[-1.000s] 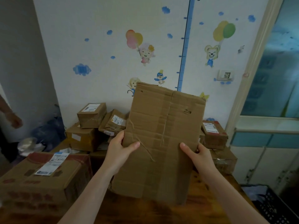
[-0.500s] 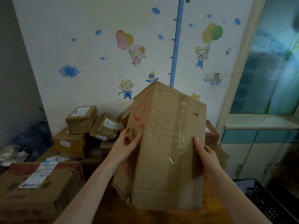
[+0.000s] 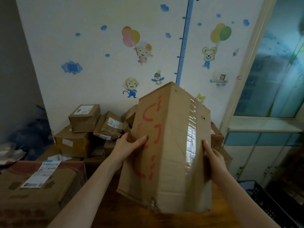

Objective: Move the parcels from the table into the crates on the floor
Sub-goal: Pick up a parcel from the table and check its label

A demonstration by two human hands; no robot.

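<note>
Cardboard box [image 3: 171, 145] got twisted round, red scrawl now showing, left hand [image 3: 126, 147] and right hand [image 3: 213, 160] both clamped on its edges, probably headed for the black crate [image 3: 263, 199] below-right.

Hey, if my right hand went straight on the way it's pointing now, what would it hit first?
Your right hand points up and away along the side of the box it grips. Past that, it would probably first meet the red-topped parcel just behind, though depth is unclear.
</note>
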